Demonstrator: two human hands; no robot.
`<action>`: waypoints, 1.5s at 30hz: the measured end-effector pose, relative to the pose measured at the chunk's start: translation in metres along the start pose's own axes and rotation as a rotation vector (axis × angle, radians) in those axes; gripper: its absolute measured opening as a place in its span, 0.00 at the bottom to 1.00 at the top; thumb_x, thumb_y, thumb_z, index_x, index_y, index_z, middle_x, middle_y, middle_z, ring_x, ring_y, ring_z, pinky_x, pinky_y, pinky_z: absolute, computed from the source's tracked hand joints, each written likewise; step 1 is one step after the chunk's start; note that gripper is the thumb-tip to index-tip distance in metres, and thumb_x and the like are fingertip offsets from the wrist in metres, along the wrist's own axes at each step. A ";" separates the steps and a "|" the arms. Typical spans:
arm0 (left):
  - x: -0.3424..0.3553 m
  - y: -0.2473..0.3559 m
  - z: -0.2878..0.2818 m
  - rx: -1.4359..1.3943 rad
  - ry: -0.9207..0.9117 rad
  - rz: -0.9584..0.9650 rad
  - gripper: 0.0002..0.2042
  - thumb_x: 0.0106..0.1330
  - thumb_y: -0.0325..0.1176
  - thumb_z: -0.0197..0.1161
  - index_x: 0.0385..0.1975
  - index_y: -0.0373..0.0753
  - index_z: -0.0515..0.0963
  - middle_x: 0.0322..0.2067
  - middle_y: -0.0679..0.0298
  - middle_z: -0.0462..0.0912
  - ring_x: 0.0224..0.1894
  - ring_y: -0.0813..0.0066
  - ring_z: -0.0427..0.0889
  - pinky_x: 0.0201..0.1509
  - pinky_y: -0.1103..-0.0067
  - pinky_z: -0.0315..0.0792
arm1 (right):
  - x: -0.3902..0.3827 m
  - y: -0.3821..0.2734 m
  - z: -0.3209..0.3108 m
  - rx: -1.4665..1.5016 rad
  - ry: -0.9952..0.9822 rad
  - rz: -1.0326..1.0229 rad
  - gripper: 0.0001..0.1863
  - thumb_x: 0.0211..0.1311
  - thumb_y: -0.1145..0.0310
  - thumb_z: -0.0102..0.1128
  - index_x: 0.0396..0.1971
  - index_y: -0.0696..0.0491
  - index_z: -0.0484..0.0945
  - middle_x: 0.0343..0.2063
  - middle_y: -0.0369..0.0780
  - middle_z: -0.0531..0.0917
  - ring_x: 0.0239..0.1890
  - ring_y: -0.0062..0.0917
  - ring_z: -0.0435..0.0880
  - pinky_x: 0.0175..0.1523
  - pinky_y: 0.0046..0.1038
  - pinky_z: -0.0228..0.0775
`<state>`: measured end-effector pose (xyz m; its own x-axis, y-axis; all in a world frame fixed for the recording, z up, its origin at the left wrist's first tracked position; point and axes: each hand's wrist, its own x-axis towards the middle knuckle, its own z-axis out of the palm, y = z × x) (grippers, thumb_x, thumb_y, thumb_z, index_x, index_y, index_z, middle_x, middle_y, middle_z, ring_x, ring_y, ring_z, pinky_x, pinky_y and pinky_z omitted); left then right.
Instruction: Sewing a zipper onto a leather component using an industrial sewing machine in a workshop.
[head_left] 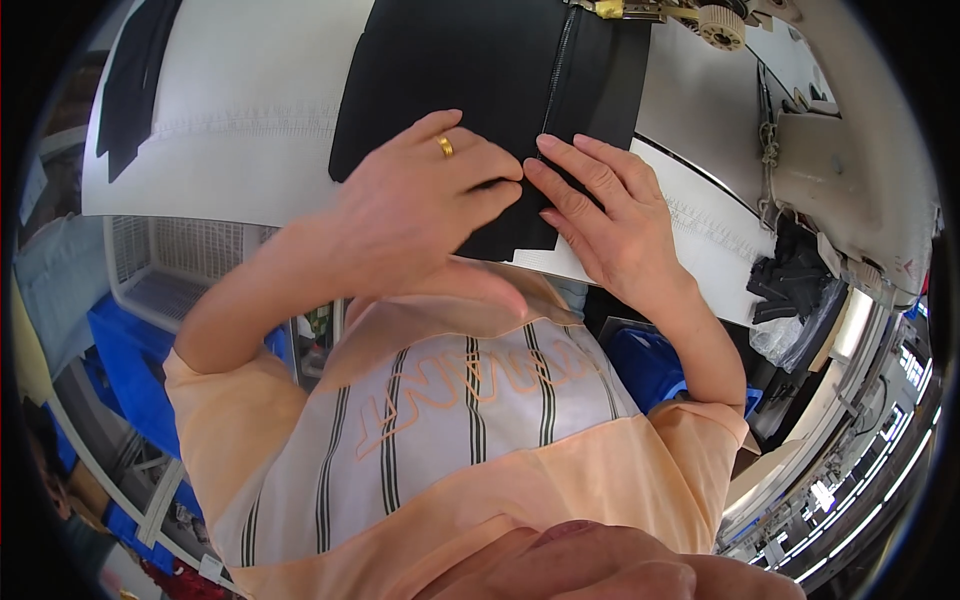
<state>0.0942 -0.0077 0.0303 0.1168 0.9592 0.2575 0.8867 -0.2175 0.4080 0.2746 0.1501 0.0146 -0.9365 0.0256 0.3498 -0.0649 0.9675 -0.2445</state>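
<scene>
A black fabric piece [430,60] with a long zipper [556,80] lies on a white work surface. My left hand [420,210], with a gold ring, is over the fabric's lower part, fingers loosely bent and apart and thumb stretched toward me; its fingertips come close to those of my right hand. My right hand [615,215] rests open on the zipper strip and the fabric beside it, fingertips on the cloth. At the top, the zipper runs up to a sewing machine's presser area with brass and metal parts [720,28].
Another black piece [130,85] lies on the left of the white table [230,60]. The machine body [860,190] bounds the right, near piled black pieces and plastic [790,280]. Below are a white crate [170,260], blue bins [645,365] and blue plastic [130,360].
</scene>
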 end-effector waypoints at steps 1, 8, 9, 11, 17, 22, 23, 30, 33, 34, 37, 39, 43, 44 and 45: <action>0.007 -0.008 -0.003 0.002 0.016 -0.023 0.28 0.52 0.49 0.67 0.49 0.37 0.77 0.53 0.63 0.76 0.52 0.67 0.77 0.69 0.57 0.54 | 0.000 -0.001 -0.001 0.013 -0.020 0.006 0.25 0.44 0.69 0.70 0.48 0.49 0.81 0.54 0.34 0.77 0.53 0.32 0.74 0.53 0.35 0.69; 0.039 -0.055 0.008 0.324 0.141 0.012 0.21 0.59 0.42 0.65 0.52 0.44 0.78 0.54 0.75 0.77 0.54 0.76 0.74 0.69 0.59 0.53 | 0.005 0.000 -0.003 0.027 -0.035 -0.007 0.25 0.45 0.69 0.69 0.48 0.50 0.80 0.54 0.35 0.76 0.54 0.32 0.72 0.53 0.35 0.68; 0.038 -0.055 0.010 0.357 0.162 0.035 0.20 0.59 0.42 0.65 0.51 0.45 0.79 0.54 0.76 0.77 0.53 0.77 0.74 0.69 0.59 0.52 | 0.005 0.000 -0.003 0.037 -0.042 0.003 0.24 0.46 0.68 0.69 0.48 0.50 0.80 0.54 0.35 0.76 0.54 0.32 0.72 0.54 0.35 0.68; 0.036 -0.053 0.011 0.336 0.181 0.025 0.20 0.59 0.43 0.66 0.51 0.45 0.79 0.54 0.76 0.77 0.52 0.76 0.74 0.69 0.59 0.52 | 0.004 0.000 -0.005 0.045 -0.052 0.009 0.24 0.46 0.68 0.69 0.49 0.49 0.80 0.54 0.35 0.76 0.54 0.32 0.72 0.54 0.35 0.68; 0.038 -0.055 0.007 0.279 0.154 0.010 0.22 0.57 0.45 0.67 0.51 0.45 0.79 0.56 0.77 0.76 0.50 0.75 0.75 0.68 0.59 0.52 | 0.005 0.003 -0.005 0.008 -0.065 -0.006 0.25 0.46 0.65 0.70 0.49 0.47 0.81 0.53 0.35 0.77 0.55 0.31 0.72 0.54 0.34 0.68; 0.041 -0.057 0.006 0.285 0.145 -0.001 0.22 0.57 0.46 0.66 0.51 0.45 0.79 0.56 0.76 0.77 0.50 0.74 0.75 0.68 0.58 0.52 | 0.008 0.008 -0.003 -0.015 -0.035 -0.018 0.25 0.44 0.65 0.71 0.48 0.46 0.81 0.52 0.33 0.78 0.53 0.30 0.74 0.53 0.32 0.68; 0.041 -0.058 0.006 0.287 0.138 0.003 0.22 0.58 0.46 0.66 0.51 0.45 0.79 0.56 0.76 0.77 0.50 0.73 0.75 0.68 0.57 0.52 | 0.009 0.008 -0.004 -0.014 -0.036 -0.017 0.25 0.44 0.65 0.71 0.48 0.46 0.81 0.52 0.33 0.78 0.53 0.30 0.74 0.53 0.32 0.68; 0.048 -0.061 0.004 0.321 0.135 0.008 0.23 0.58 0.48 0.65 0.52 0.45 0.78 0.56 0.76 0.77 0.49 0.72 0.75 0.68 0.56 0.52 | 0.014 0.015 -0.005 -0.016 -0.042 -0.028 0.25 0.44 0.65 0.71 0.48 0.46 0.81 0.52 0.33 0.78 0.53 0.29 0.74 0.51 0.32 0.69; 0.054 -0.062 0.004 0.337 0.178 0.014 0.20 0.59 0.46 0.65 0.50 0.45 0.80 0.54 0.76 0.79 0.47 0.73 0.77 0.66 0.55 0.57 | 0.018 0.021 -0.005 -0.028 -0.046 -0.037 0.25 0.44 0.65 0.71 0.48 0.45 0.81 0.52 0.33 0.78 0.53 0.29 0.74 0.51 0.31 0.69; 0.056 -0.062 0.003 0.336 0.177 0.015 0.20 0.59 0.46 0.65 0.50 0.45 0.80 0.54 0.76 0.79 0.47 0.73 0.77 0.66 0.55 0.57 | 0.019 0.022 -0.006 -0.039 -0.050 -0.045 0.25 0.44 0.65 0.71 0.48 0.45 0.81 0.52 0.33 0.78 0.53 0.30 0.74 0.50 0.31 0.69; 0.061 -0.064 -0.002 0.208 0.082 -0.016 0.21 0.59 0.45 0.65 0.47 0.37 0.79 0.51 0.61 0.80 0.48 0.67 0.76 0.52 0.68 0.69 | 0.022 0.026 -0.006 -0.039 -0.049 -0.052 0.25 0.45 0.65 0.71 0.48 0.45 0.81 0.52 0.33 0.78 0.53 0.30 0.74 0.49 0.31 0.69; 0.064 -0.065 -0.004 0.215 0.082 -0.027 0.23 0.58 0.48 0.66 0.47 0.35 0.79 0.52 0.61 0.80 0.48 0.68 0.77 0.50 0.70 0.70 | 0.024 0.028 -0.005 -0.038 -0.042 -0.043 0.24 0.45 0.65 0.71 0.48 0.45 0.81 0.52 0.33 0.78 0.53 0.30 0.74 0.49 0.31 0.69; 0.070 -0.069 -0.005 0.210 0.096 -0.018 0.23 0.58 0.47 0.67 0.46 0.35 0.79 0.50 0.61 0.81 0.47 0.68 0.78 0.46 0.72 0.73 | 0.028 0.034 -0.003 -0.062 -0.019 -0.049 0.23 0.47 0.66 0.70 0.48 0.45 0.81 0.52 0.33 0.78 0.53 0.30 0.75 0.49 0.32 0.70; 0.071 -0.070 -0.004 0.213 0.130 0.000 0.22 0.57 0.45 0.67 0.46 0.35 0.79 0.49 0.61 0.81 0.46 0.68 0.78 0.44 0.73 0.74 | 0.029 0.036 -0.003 -0.056 -0.014 -0.042 0.23 0.47 0.66 0.70 0.48 0.45 0.81 0.52 0.33 0.78 0.53 0.30 0.75 0.49 0.32 0.70; 0.072 -0.071 -0.003 0.215 0.163 0.019 0.22 0.57 0.44 0.67 0.45 0.35 0.79 0.48 0.61 0.81 0.46 0.68 0.78 0.43 0.74 0.75 | 0.029 0.037 -0.003 -0.056 -0.014 -0.047 0.23 0.47 0.66 0.70 0.48 0.45 0.81 0.52 0.33 0.78 0.53 0.30 0.75 0.49 0.32 0.70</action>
<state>0.0382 0.0758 0.0229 0.0759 0.9096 0.4085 0.9616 -0.1751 0.2111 0.2458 0.1874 0.0183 -0.9377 -0.0233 0.3467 -0.0899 0.9800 -0.1774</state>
